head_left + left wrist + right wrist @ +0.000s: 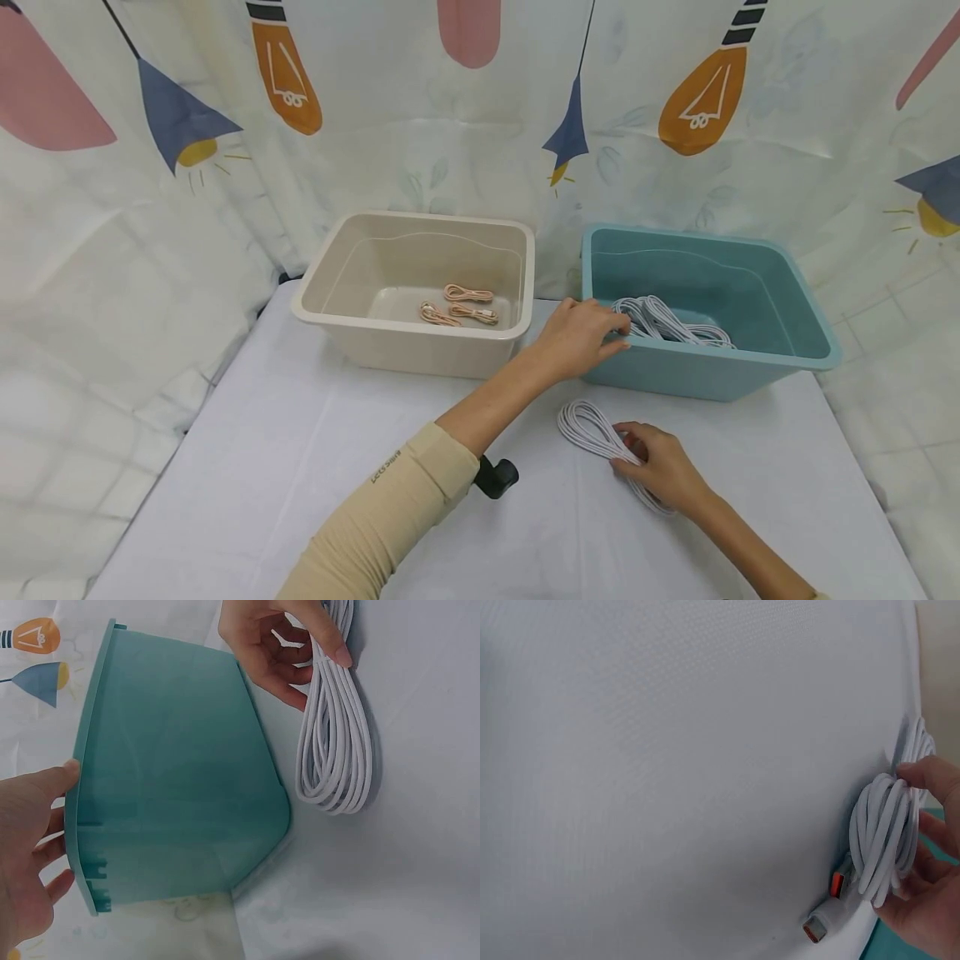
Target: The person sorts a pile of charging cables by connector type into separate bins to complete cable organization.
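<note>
My right hand (663, 467) grips a coiled white charging cable (588, 429) on the table, thumb on one side and fingers on the other. In the right wrist view the cable's plugs (815, 928) stick out below the coil, one with an orange inside. At the near left rim of the teal bin (712, 375), my left hand (577, 337) holds the edge. The left wrist view shows its thumb on the rim and its fingers curled beyond it. Several white coiled cables (663, 321) lie inside this bin, partly hidden by the rim.
A beige bin (412, 346) stands left of the teal one, with 3 peach-coloured coiled cables (472, 313) inside. Under my left forearm a black object (497, 477) pokes out. The white-covered table (300, 500) meets a patterned curtain (480, 150) behind the bins.
</note>
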{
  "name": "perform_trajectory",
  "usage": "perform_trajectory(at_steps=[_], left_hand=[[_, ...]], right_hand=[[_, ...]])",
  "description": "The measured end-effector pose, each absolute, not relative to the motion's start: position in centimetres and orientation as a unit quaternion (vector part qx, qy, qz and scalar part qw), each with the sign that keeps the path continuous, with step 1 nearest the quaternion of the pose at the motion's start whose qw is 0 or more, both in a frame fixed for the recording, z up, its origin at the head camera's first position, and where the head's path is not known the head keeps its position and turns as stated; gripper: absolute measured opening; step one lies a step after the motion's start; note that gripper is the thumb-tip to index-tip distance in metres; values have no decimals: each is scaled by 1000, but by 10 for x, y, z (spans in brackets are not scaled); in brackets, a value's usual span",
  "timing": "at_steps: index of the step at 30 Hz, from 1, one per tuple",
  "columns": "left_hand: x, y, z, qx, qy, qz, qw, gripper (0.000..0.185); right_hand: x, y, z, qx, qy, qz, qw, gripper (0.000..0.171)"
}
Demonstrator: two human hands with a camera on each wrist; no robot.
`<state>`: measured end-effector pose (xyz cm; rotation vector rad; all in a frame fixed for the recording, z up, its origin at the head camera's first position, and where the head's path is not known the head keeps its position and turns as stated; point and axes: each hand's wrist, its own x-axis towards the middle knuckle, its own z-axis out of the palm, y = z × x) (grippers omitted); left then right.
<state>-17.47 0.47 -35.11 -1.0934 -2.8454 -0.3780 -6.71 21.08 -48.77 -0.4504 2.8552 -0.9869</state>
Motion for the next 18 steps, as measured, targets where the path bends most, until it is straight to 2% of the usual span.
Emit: perform_trajectory(at_steps=[18], left_hand=[[-174, 5, -349, -352, -928, -117, 26, 23]], right_hand=[[-67, 234, -465, -211, 925, -315, -14, 46]])
